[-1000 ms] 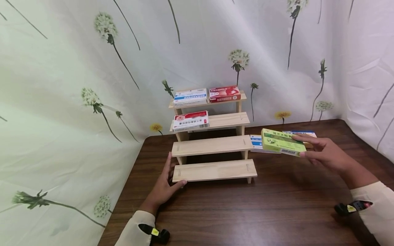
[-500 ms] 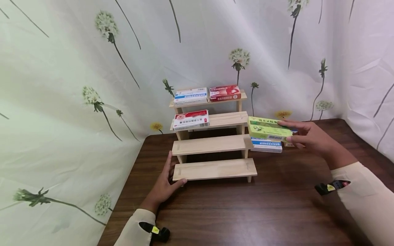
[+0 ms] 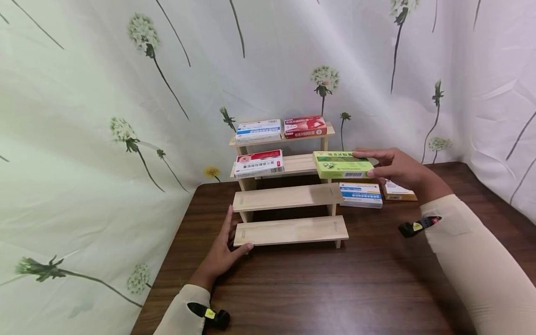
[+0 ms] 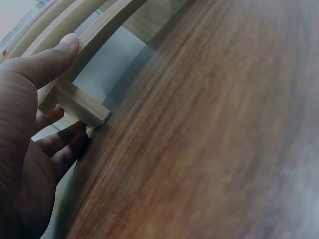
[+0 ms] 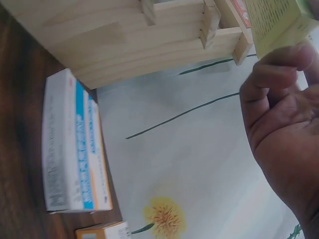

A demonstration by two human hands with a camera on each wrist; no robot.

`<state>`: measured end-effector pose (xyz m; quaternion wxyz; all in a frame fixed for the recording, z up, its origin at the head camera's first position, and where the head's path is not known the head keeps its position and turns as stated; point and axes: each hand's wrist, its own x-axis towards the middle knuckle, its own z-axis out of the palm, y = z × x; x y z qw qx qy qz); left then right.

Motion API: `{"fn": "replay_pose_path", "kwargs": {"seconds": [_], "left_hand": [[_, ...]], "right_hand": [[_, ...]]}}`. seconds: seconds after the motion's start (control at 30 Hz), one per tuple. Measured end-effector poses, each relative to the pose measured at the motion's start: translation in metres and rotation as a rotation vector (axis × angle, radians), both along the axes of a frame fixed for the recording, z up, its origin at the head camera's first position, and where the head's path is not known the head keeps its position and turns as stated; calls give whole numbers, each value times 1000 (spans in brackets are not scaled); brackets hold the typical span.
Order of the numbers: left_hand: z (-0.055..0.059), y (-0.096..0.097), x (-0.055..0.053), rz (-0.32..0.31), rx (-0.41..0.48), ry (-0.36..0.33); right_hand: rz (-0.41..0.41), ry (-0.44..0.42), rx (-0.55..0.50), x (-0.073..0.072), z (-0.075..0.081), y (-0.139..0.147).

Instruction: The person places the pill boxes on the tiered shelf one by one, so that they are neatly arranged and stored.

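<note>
A pale wooden four-step display rack (image 3: 289,197) stands on the table. My left hand (image 3: 219,256) holds its lower left corner, the thumb on the lowest step's front edge and the fingers round the side. My right hand (image 3: 398,170) pinches a yellow-green medicine box (image 3: 341,166) by its right end, thumb in front and fingers behind. In the head view this box overlaps the right end of the second step from the top. On that step's left half lies a white-and-red medicine box (image 3: 258,164). The top step carries a blue-and-white box (image 3: 258,131) and a red box (image 3: 305,127).
Right of the rack, on the dark wood-grain table (image 3: 293,288), lie another blue-and-white medicine box (image 3: 361,195) and a white-and-orange box (image 3: 398,190), close together. A flower-printed curtain (image 3: 272,56) hangs behind the table and at its sides.
My right hand has carried the yellow-green box leftward and up, from over the boxes on the table to the rack's second step from the top. My left hand has stayed in place.
</note>
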<state>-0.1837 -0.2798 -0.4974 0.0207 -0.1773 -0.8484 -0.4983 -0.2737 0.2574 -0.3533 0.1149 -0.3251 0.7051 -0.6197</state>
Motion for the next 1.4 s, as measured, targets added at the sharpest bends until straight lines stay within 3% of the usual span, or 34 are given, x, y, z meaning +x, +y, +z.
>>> {"fn": "replay_pose_path", "kwargs": {"seconds": [0.13,0.3,0.47,0.83,1.4], "left_hand": [[0,0,0,-8,0,3],[-1,0,-1,-11,6,7],[-1,-1,-1,-3,2,6],[0,0,1,-3,5,-3],[0,-1,1,6,-14,11]], "right_hand": [[23,-20,9,-12,6,-4],[-16,-49,72,-21,13,-9],[-36,-23,128,-29,14,-17],[-139,-37,187,-33,17,-30],[-166,-80,216,-43,19,-39]]}}
